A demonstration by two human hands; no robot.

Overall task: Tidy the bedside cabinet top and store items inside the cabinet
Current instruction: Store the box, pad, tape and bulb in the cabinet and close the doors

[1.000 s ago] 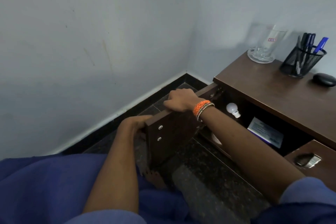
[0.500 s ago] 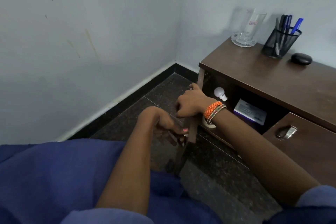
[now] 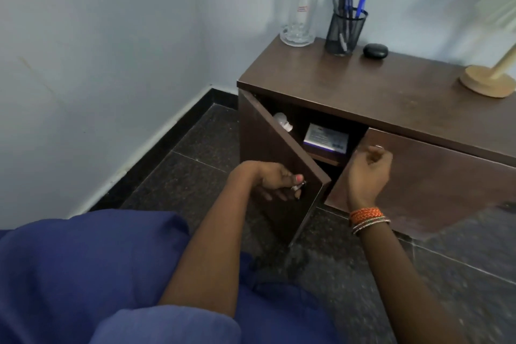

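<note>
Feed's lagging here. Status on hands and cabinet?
Left hand on the left door handle, door half open. Right hand loosely curled, empty, at the right door. Nothing blocking.

Clear glass mug point(image 3: 299, 19), upper centre of the frame: a small red mark is showing on its side, too blurred to read.
White and purple flat box point(image 3: 325, 138), centre of the frame inside the open compartment: lines of small grey print and a dark blue mark are showing on its white face; none of it is coming through legibly.
Everything else: no lettering, number or sign is showing.
</note>
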